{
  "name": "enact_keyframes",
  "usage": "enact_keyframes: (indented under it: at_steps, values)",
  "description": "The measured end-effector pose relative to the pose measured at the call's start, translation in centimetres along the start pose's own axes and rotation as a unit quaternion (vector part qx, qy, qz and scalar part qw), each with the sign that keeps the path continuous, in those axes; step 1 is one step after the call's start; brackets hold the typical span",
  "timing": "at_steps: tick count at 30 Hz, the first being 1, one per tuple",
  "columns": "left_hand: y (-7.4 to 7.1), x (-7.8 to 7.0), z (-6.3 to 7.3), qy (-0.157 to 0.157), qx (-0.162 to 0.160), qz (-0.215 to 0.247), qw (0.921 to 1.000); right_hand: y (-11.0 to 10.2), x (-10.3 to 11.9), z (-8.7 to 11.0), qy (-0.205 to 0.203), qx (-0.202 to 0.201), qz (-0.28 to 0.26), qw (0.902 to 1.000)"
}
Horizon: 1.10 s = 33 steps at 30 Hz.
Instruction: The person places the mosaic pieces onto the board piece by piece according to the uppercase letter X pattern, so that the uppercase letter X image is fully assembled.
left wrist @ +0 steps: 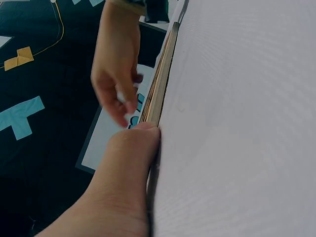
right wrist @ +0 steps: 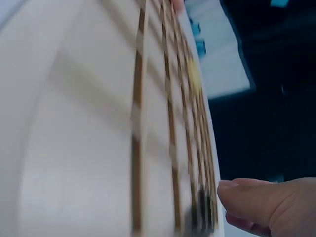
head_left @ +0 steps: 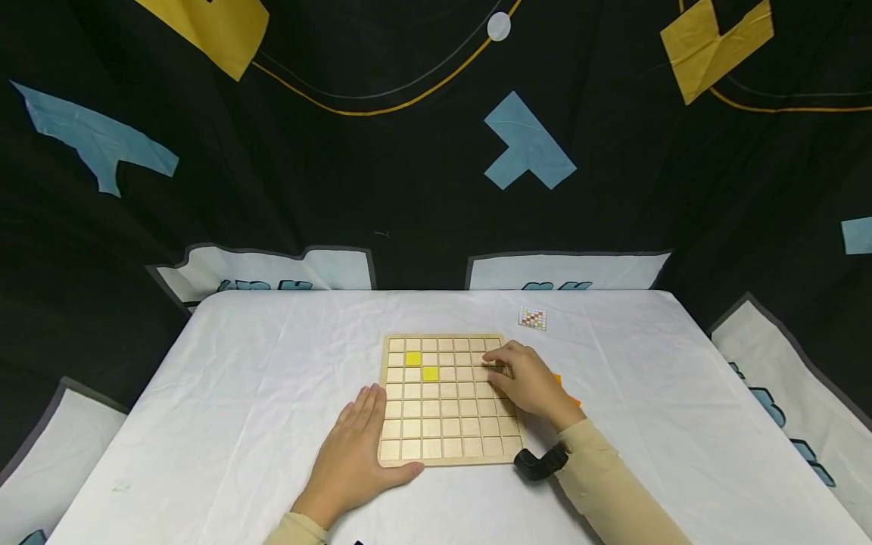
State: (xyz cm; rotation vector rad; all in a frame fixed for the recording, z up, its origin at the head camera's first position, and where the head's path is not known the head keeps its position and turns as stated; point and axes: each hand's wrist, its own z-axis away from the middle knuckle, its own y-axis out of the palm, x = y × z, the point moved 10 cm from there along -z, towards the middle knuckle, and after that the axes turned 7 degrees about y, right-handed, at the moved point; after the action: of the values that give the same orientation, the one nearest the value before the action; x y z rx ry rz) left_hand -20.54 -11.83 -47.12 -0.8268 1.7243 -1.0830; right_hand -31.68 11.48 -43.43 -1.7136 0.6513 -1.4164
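A light wooden grid board [head_left: 412, 429] lies on the white-covered table. Two yellow square tiles, one upper [head_left: 412, 358] and one lower [head_left: 431, 373], sit in cells at its upper left. My left hand [head_left: 354, 453] rests against the board's left side with straight fingers, its thumb along the front edge. Over the board's right side is my right hand [head_left: 527, 381], thumb and index finger bent and apart, with no tile visible between them. In the right wrist view, that hand's thumb [right wrist: 249, 200] shows beside the far grid lines, and a dark shadow falls on the cells.
Orange pieces [head_left: 574, 401] lie partly hidden behind the right hand. A small card with a coloured grid pattern [head_left: 532, 318] lies beyond the board, at the back right. A black device [head_left: 541, 462] is worn at the right wrist. Dark patterned cloth [head_left: 409, 189] hangs behind the table.
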Motion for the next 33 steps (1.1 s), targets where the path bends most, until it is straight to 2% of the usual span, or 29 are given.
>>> enact_keyframes:
  at_steps: [5, 9, 12, 27, 31, 33]
  values:
    - [-0.1, 0.0, 0.0, 0.000, -0.007, 0.002, 1.0000, -1.9, -4.1, 0.5, 0.049, -0.020, 0.029, 0.9982]
    - [-0.1, 0.0, 0.0, -0.001, -0.008, 0.004, 1.0000, -3.0, -6.6, 1.0, 0.091, -0.012, 0.036, 0.9952]
    - [-0.1, 0.0, 0.0, 0.001, -0.011, 0.004, 0.9999, -3.3, -7.6, 1.4, 0.106, -0.001, 0.039, 0.9936]
    - [-0.1, 0.1, 0.0, 0.001, -0.010, 0.003, 0.9999, -3.3, -8.4, 1.7, 0.131, -0.007, 0.011, 0.9913]
    - [-0.1, 0.0, 0.1, 0.002, -0.012, 0.001, 0.9999, -3.7, -8.1, 1.6, 0.134, -0.027, -0.007, 0.9907]
    - [-0.1, 0.1, 0.1, 0.001, -0.010, 0.003, 0.9999, -3.8, -7.4, 1.4, 0.120, -0.038, -0.026, 0.9917]
